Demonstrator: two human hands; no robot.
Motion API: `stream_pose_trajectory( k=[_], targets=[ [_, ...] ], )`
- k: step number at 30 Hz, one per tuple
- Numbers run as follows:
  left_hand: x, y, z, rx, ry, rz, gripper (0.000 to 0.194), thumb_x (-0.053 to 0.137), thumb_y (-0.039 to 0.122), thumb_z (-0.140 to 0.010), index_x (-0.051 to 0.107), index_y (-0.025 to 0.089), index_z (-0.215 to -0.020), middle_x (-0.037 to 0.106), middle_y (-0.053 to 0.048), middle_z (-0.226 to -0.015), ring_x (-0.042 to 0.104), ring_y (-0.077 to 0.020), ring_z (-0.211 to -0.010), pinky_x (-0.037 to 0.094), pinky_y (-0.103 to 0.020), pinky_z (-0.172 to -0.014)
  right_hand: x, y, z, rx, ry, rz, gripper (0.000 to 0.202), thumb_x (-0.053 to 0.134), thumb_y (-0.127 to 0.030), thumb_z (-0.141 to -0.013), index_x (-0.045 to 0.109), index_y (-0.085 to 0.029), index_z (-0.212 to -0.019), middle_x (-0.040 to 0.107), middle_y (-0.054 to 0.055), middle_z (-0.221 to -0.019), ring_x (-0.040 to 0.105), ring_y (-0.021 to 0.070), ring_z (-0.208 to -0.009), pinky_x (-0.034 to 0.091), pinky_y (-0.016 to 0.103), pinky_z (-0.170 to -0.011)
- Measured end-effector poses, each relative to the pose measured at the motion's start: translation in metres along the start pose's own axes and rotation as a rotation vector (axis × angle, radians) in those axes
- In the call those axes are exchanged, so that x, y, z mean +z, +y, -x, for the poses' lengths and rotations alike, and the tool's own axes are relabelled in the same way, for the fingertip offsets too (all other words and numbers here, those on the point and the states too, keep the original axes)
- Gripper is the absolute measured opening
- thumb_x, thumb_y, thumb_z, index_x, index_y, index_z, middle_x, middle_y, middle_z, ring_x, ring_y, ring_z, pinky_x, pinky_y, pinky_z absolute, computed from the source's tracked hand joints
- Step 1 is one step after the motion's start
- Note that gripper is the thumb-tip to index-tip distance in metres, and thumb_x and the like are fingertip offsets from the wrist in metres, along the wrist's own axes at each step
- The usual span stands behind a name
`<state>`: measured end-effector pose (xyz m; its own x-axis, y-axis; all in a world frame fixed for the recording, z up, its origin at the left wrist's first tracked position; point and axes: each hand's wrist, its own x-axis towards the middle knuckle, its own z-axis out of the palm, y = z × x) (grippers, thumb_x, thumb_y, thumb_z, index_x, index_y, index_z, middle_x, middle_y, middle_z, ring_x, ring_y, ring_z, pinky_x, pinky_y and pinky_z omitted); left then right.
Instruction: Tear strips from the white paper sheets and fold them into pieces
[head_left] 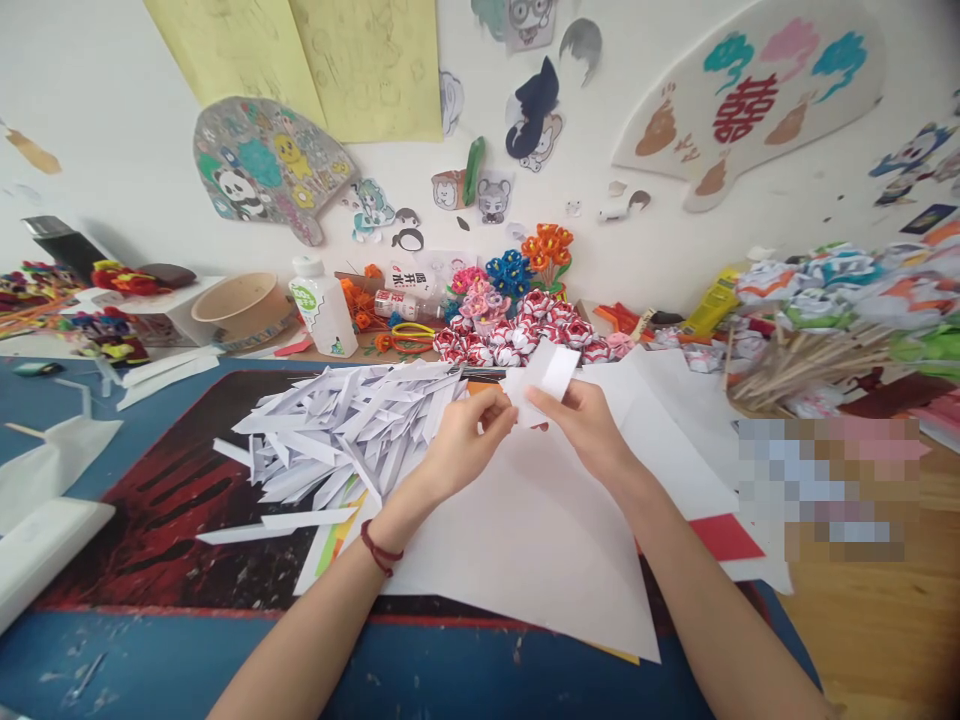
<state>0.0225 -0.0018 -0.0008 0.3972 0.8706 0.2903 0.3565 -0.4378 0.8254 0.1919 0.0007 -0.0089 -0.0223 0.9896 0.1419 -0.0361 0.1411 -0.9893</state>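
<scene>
A small piece of folded white paper (551, 372) is held up above the table between both of my hands. My right hand (583, 418) grips it from the right, thumb across its front. At its lower left edge, my left hand (472, 435) is closed with thumb and forefinger pinched on the paper's corner. Beneath them lie large white paper sheets (532, 540). Just left of my left hand is a heap of folded white paper strips (352, 425). Two loose strips (277, 522) lie in front of that heap.
A dark red-and-black mat (172, 510) covers part of the blue table (150, 660). Behind stand a white bottle (322, 305), a round bowl (244, 305) and red-white paper flowers (517, 330). Wooden sticks (795, 355) bundle at right; a white box-like object (49, 555) sits at left.
</scene>
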Motion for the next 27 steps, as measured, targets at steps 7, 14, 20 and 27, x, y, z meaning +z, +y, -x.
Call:
stream_pose_trajectory(
  k=[7,14,20,27],
  targets=[
    [0.002,-0.005,0.000,-0.065,0.122,-0.165,0.020,0.047,0.032,-0.089,0.059,0.017,-0.082,0.061,0.000,-0.075,0.047,-0.0103,-0.061,0.034,-0.023,-0.058,0.000,0.000,0.002,0.116,-0.211,0.128,0.034,0.072,-0.042,-0.071,0.072,-0.012,-0.086,0.071,0.007,-0.083,0.065,0.0218,-0.074,0.049,0.029,-0.062],
    [-0.002,-0.004,-0.001,-0.053,0.181,-0.226,0.019,0.047,0.027,-0.088,0.059,0.017,-0.076,0.059,0.002,-0.067,0.048,-0.0102,-0.058,0.034,-0.023,-0.057,0.003,0.002,0.003,0.088,-0.242,0.097,0.035,0.068,-0.044,-0.076,0.072,-0.014,-0.093,0.072,0.006,-0.088,0.066,0.0215,-0.076,0.050,0.029,-0.063],
    [0.002,-0.006,0.004,0.023,0.388,-0.566,0.022,0.049,0.027,-0.089,0.057,0.017,-0.072,0.061,0.000,-0.069,0.053,-0.0131,-0.066,0.033,-0.025,-0.059,0.006,0.004,0.006,0.090,-0.257,0.202,0.033,0.066,-0.046,-0.076,0.067,-0.013,-0.072,0.066,0.004,-0.070,0.060,0.0176,-0.063,0.044,0.026,-0.055],
    [0.005,-0.014,0.013,0.401,0.467,-0.996,0.015,0.048,0.022,-0.092,0.063,0.018,-0.089,0.065,-0.004,-0.079,0.055,-0.0164,-0.074,0.033,-0.030,-0.061,0.009,0.003,0.007,0.057,-0.200,0.238,0.041,0.067,-0.052,-0.072,0.057,-0.014,-0.060,0.051,-0.002,-0.057,0.045,0.0105,-0.052,0.032,0.023,-0.046]
  ],
)
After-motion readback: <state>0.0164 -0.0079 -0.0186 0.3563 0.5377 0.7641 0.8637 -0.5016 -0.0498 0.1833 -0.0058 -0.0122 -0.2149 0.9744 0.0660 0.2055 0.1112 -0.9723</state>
